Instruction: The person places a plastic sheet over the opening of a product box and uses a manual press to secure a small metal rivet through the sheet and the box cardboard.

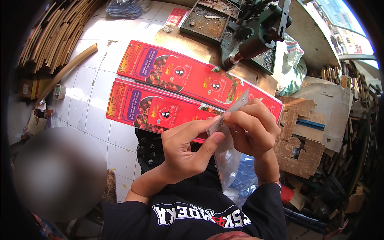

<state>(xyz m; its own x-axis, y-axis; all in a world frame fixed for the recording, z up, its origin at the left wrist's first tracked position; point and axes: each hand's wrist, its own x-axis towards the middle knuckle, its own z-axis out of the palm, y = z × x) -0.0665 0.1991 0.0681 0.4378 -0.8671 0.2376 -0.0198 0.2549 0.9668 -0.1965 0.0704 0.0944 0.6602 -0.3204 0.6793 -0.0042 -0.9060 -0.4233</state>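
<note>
Between my hands stands a thin, pale, partly see-through panel (226,158), held edge-up and tilted. My left hand (186,146) pinches its near left edge between thumb and forefinger. Higher on the same panel, the fingers of my right hand (254,126) are closed on it. A small bent metal hook (237,129) shows by the right fingers; whether it is fixed to the panel I cannot tell. Under and beyond my hands lie two stacks of long red printed panels, the far stack (196,78) and the near stack (124,104), side by side at a slant.
A dark green press machine (250,48) rises at the back, beside a metal tray (204,22) of small parts. Cut cardboard (300,148) lies at right, clear plastic bags (294,68) behind it. Long strips (56,32) and a tube (76,66) are at far left.
</note>
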